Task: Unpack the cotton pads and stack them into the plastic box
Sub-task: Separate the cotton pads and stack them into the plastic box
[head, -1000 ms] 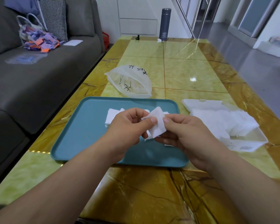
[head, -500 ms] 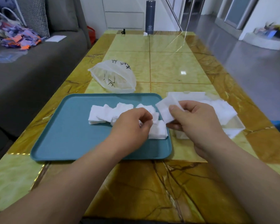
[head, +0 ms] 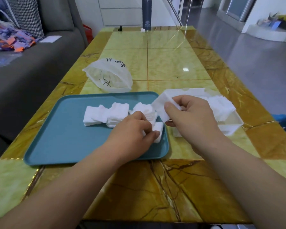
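Cotton pad (head: pixel 161 107) now right hand's (head: pixel 193 116) alone, apparently.

White square cotton pads (head: pixel 106 115) lie in loose, slumped stacks across the far middle of the teal tray (head: pixel 56 146), overlapping one another. A small stack (head: pixel 158 129) sits at the tray's right edge, pinched in the left hand (head: pixel 132 129). One single pad (head: pixel 161 104), tilted, is held up by the right hand (head: pixel 191 116). The white plastic box (head: pixel 233 124) stands open to the right, and a heap of pads (head: pixel 221 106) rises above its rim.
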